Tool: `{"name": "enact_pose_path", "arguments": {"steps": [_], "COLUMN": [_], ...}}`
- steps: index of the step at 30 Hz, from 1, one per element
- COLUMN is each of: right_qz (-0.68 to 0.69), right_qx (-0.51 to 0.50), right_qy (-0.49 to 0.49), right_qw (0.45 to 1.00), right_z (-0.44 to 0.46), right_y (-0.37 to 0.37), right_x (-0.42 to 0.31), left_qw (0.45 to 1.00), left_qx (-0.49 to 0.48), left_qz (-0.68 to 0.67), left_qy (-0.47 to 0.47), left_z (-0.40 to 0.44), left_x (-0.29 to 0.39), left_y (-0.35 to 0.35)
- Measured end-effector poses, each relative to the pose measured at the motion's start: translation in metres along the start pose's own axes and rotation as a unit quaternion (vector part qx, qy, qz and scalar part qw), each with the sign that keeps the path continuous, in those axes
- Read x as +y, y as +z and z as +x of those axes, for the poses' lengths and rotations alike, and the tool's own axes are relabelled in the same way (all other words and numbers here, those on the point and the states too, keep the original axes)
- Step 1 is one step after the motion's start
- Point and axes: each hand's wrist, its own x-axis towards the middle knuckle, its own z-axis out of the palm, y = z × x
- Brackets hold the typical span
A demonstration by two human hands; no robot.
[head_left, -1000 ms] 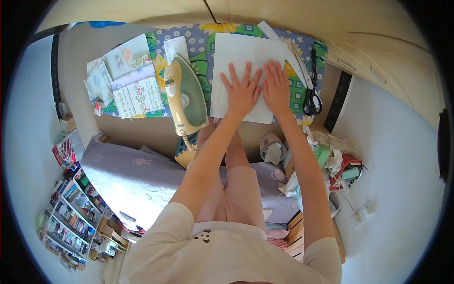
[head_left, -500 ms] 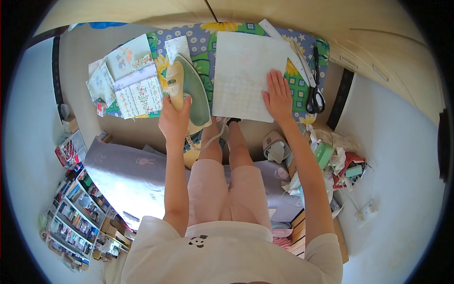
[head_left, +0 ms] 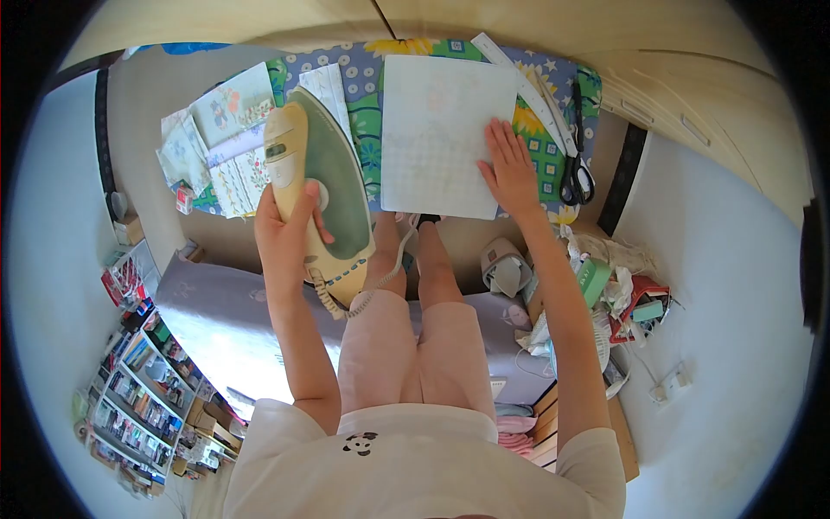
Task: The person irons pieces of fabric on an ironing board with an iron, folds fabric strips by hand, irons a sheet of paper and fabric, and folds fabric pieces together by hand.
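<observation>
In the head view, the left hand (head_left: 290,232) has its grip curled closed around the handle of a cream-and-green plastic iron (head_left: 341,203), over the patterned tabletop (head_left: 369,112), left of a white rectangular sheet (head_left: 441,138). The right hand (head_left: 513,177) lies open, fingers extended, across the sheet's right edge.

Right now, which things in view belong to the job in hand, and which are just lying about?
Likely in the job:
iron, in the left hand
white sheet, right hand at its edge
patterned cloth beneath the sheet

Seemingly just lying about:
scissors, untouched
ruler, untouched
green box
</observation>
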Motion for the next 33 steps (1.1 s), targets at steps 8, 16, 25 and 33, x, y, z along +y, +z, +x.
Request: {"name": "enact_pose_path", "arguments": {"steps": [8,16,25,33], "right_qz": [0.141,0.269,0.324,0.240], "right_qx": [0.149,0.154,0.143,0.199], "right_qy": [0.109,0.246,0.236,0.111], "right_qw": [0.973,0.918,0.905,0.944], "right_z": [-0.002,-0.047,-0.047,-0.009], "right_y": [0.000,-0.042,-0.053,-0.075], "right_x": [0.012,-0.025,-0.080,-0.149], "left_qw": [0.999,0.994,0.985,0.896], "left_qx": [-0.048,-0.067,0.079,0.220], "left_qz": [0.000,0.073,0.120,0.362], "left_qy": [-0.014,0.035,0.095,0.136], "left_z": [0.012,0.030,0.058,0.099], "left_x": [-0.027,-0.055,-0.098,-0.148], "left_y": [0.088,0.158,0.090,0.022]}}
